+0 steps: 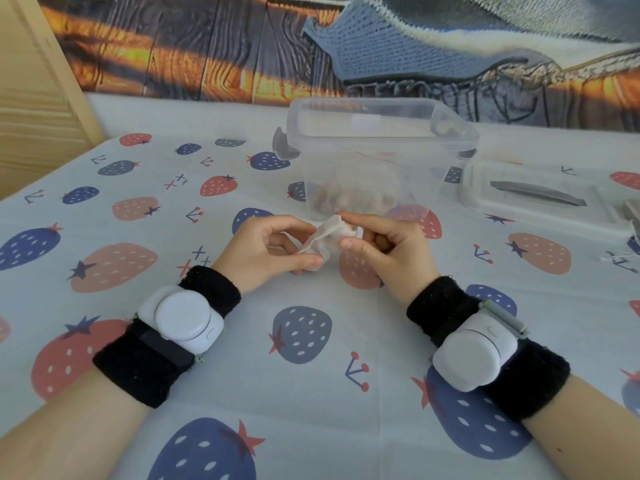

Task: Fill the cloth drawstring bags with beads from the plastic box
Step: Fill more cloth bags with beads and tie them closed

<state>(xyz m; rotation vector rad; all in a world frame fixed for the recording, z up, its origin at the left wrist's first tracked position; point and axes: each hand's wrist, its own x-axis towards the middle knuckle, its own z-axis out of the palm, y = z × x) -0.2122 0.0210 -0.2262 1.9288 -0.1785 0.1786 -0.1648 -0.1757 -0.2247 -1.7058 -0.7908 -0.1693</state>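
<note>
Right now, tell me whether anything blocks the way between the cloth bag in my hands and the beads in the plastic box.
Nothing visible does. The cloth bag, pinched by the left hand and right hand, sits just in front of the plastic box. Its lid lies off to the right, so the top is open above the beads.

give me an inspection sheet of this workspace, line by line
surface: table under a strawberry-print cloth
job's things: small white bag held up between both hands; open clear box behind it, beads low inside
clutter: lid lying flat right of the box
grippers: left hand and right hand each pinch the bag
cables: nothing seen
surroundings: printed backdrop behind, wooden panel at left
</note>
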